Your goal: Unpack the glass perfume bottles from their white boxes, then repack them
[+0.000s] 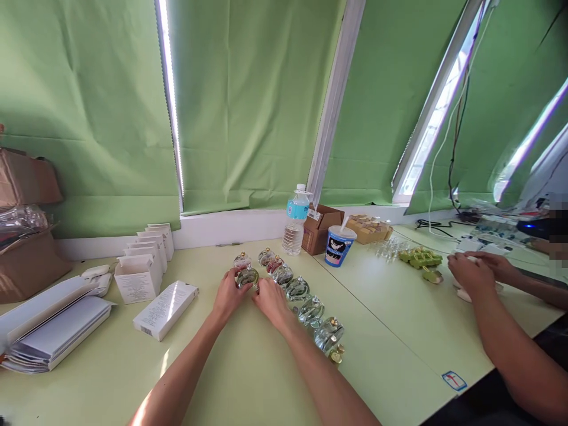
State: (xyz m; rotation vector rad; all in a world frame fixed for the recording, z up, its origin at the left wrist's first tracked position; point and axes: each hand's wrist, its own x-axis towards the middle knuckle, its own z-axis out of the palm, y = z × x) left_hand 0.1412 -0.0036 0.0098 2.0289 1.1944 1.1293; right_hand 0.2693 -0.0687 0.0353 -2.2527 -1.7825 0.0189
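Note:
A small round glass perfume bottle (247, 277) with a gold-coloured neck is between my two hands, just above or on the table. My left hand (228, 294) grips its left side with curled fingers. At its lower right edge, my right hand (271, 299) closes on it, though the fingertips are partly hidden. Behind it stands another bottle (242, 260) with a reddish tint. Just right of my right hand runs a slanting row of similar clear bottles (297, 289), with gold caps (337, 354) at the near end.
White cartons (138, 278) stand in a row at left, with one lying carton (165, 310) and flat white card stacks (66, 331) nearby. A water bottle (294, 228), brown box (320, 229) and blue cup (339, 245) stand behind. A co-worker's hands (477, 272) are at right, near green-gold pieces (419, 257).

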